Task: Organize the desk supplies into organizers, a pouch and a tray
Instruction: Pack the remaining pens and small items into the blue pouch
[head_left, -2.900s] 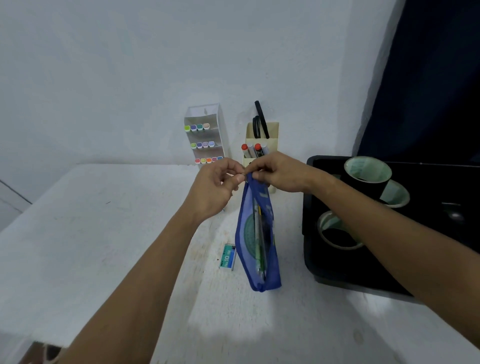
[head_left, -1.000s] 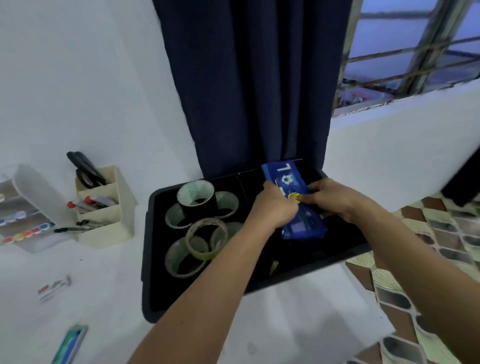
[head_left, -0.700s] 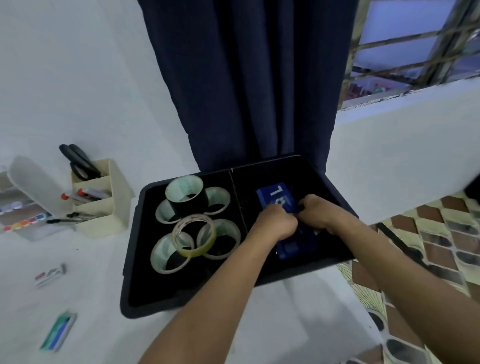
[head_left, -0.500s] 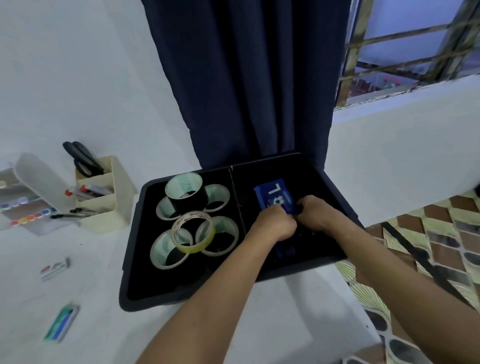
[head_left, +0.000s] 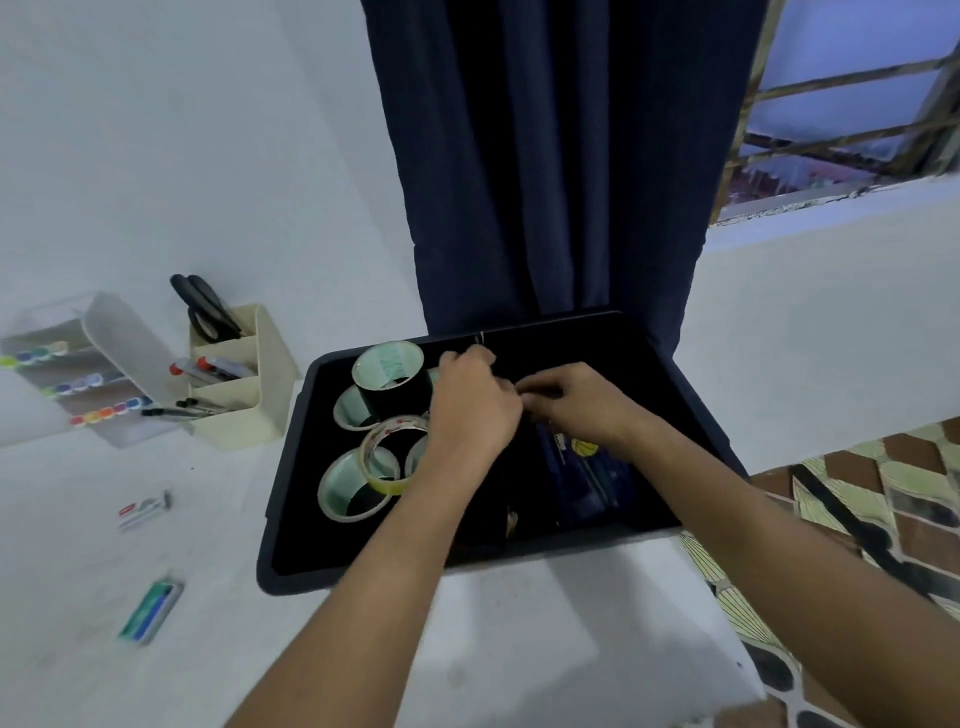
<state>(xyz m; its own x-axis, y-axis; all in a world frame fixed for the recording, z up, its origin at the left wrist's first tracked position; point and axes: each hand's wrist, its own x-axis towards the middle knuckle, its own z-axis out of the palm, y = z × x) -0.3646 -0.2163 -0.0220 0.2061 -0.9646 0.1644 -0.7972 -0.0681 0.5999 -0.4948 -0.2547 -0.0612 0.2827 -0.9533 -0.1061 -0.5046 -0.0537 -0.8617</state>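
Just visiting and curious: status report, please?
Left hand and right hand over black plastic tray, grip unclear. Blue fabric pouch lies inside. Tape rolls alongside, clear.

Home room, likely a study corner: white desk (head_left: 519, 623) against plain white wall (head_left: 182, 156), dark blue curtain (head_left: 545, 156) beside a barred window (head_left: 841, 119), patterned floor tiles (head_left: 857, 493), pen organizers (head_left: 234, 384) and tape tray (head_left: 691, 395) on the desk.

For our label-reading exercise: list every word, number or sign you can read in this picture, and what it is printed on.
None can be read.
blue pouch: yellow emblem and pale marks, too dark and blurred.
green box: print too blurred.
small white packet: red mark, unreadable.
black tape roll: faint print inside its core, unreadable.
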